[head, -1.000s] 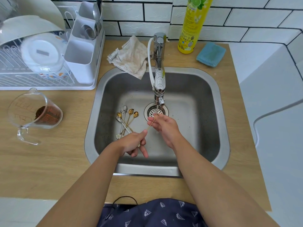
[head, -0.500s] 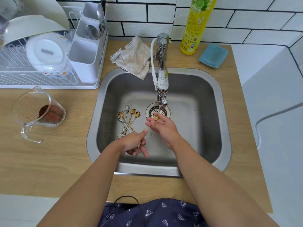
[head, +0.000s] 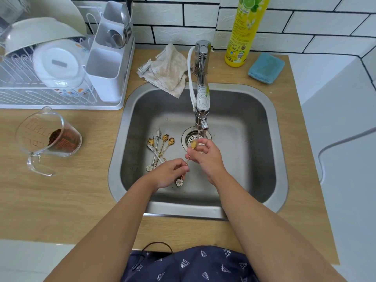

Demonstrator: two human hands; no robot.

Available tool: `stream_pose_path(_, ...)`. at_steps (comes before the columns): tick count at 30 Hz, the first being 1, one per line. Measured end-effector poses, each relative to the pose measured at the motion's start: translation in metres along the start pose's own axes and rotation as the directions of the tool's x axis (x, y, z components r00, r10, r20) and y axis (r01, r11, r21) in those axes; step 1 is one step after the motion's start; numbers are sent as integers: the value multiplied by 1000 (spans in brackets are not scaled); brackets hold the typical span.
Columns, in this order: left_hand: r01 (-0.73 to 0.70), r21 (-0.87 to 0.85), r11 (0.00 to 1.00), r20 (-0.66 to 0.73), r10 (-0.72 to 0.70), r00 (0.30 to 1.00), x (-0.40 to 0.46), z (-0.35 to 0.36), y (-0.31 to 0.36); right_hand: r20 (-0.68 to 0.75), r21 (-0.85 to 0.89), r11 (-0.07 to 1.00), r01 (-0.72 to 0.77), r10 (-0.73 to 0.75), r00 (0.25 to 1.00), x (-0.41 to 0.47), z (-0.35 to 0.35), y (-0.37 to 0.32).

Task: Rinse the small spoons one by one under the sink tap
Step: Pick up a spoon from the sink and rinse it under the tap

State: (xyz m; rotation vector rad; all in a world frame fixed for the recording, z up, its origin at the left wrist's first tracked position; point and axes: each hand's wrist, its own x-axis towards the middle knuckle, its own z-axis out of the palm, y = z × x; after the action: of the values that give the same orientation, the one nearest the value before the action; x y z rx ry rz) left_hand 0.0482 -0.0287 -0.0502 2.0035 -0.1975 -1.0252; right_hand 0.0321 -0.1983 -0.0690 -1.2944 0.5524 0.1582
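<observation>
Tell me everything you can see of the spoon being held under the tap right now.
The small spoon looks like gold-coloured metal: an oval bowl, a thin straight handle, a white flower charm at its end. It slants across the sink, bowl up under the tap stream. The left hand pinches the handle; the right hand fingers touch the bowl.

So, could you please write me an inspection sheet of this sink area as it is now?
Surface: wooden counter around a steel sink; dark specks on the sink floor.
Job's things: tap running a thin stream onto the gold spoon; more small spoons lie left of the drain.
Clutter: measuring jug with brown contents, cloth, yellow bottle, blue sponge, dish rack.
Grips: left hand holds the spoon's handle; right hand fingers at its bowl.
Cables: white hose beside the tap; a dark cord at the counter's front edge.
Surroundings: white tiled wall.
</observation>
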Motion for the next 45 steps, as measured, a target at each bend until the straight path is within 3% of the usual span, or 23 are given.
stream_pose_path(9, -53, 80, 995, -1, 53, 999, 1, 3, -2, -156, -197, 980, 0, -32, 987, 1, -1, 0)
stream_pose_path(14, -57, 121, 991, -5, 58, 998, 1, 0, -3, 5, -183, 983, 27, -27, 1000, -1, 0, -2)
stream_pose_path(20, -66, 53, 996, 6, 66, 998, -1, 3, 1, -107, -241, 970, 39, -66, 992, -2, 3, -1)
stream_pose_path(24, -38, 120, 992, -25, 42, 999, 1, 1, -2, 38, -187, 982, -15, 23, 999, 0, 2, 1)
stream_pose_path(27, -26, 137, 990, -67, 35, 997, 2, 0, -1, 102, -199, 980, 15, 6, 995, -2, 6, 1)
stream_pose_path(33, -9, 223, 975, -79, 27, 996, 5, 1, -3, 13, -96, 995, -7, 8, 1000, -3, 10, -4)
stream_pose_path(39, -27, 84, 996, -129, 37, 991, 10, 2, -8, 15, -133, 991, -15, 17, 1000, 1, 2, 0)
stream_pose_path(43, -37, 70, 997, -167, 48, 985, 13, 1, -10, -141, -33, 999, 23, -28, 990, 5, -3, -2)
stream_pose_path(45, -25, -58, 998, -228, 11, 974, 15, 1, -6, -243, 96, 994, 54, -29, 970, 7, -6, -6)
